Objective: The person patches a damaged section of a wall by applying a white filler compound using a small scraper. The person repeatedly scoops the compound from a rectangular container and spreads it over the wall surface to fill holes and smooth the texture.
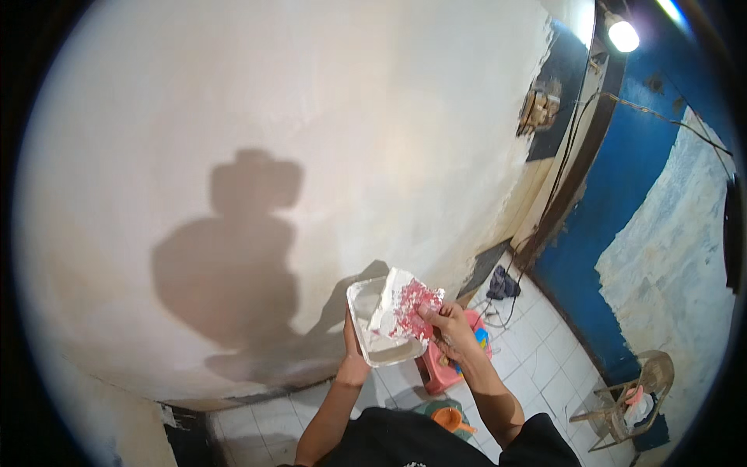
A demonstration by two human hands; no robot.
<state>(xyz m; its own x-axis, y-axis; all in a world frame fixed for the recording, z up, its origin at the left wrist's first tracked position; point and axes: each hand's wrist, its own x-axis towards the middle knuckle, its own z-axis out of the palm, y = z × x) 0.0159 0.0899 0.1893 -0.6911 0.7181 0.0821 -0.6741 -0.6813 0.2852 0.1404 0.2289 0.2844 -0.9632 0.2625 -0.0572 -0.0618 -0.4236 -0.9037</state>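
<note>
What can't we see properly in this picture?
In the head view:
Left hand: most fingers are hidden behind the white tray.
Red spreader: white paste covers part of it, and the right hand hides one edge.
Pink stool: partly blocked by the right hand.
Dark bundle: too small to tell what it is.

1 bright bulb (623, 36) glares at the top right. My dark shadow (233, 272) falls on the pale wall (373, 117). My view's edges bend into black; the chair (609, 421) looks maybe blurry.
</note>
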